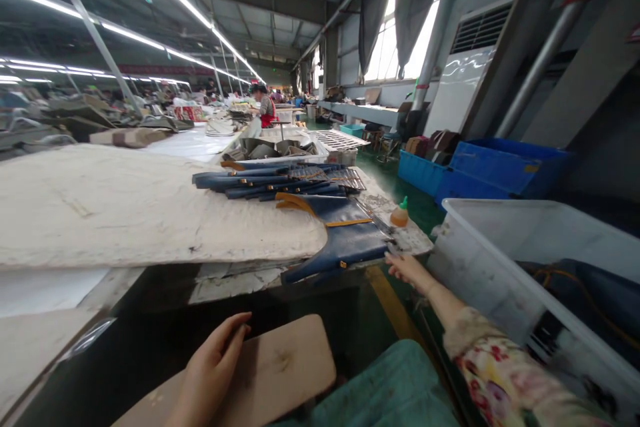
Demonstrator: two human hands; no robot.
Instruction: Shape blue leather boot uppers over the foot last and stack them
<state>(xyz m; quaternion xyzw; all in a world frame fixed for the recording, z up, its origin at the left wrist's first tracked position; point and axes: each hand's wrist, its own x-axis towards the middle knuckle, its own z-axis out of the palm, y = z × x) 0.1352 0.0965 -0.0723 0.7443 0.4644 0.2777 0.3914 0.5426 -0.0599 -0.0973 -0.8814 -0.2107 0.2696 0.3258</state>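
Note:
My right hand [407, 269] reaches out to the right end of a flat dark-blue leather-like piece [345, 243] with orange edging and small metal fittings. Its fingers are drawn together beside that edge, near a small greyish thing too blurred to name. My left hand [216, 363] hangs over a beige board [287, 357] low in front of me, its fingers loosely stretched and nothing visible in them. Behind the flat piece lies a stack of similar blue pieces [270, 181]. A small bottle with a green nozzle [400, 213] stands beyond my right hand.
A cream padded worktop [140, 207] spreads across the left. To the right stands a white plastic tub [500, 267] with dark-blue material inside. Blue crates [505, 163] are behind it. A tray of dark pieces [280, 149] and a person in red [267, 109] are farther back.

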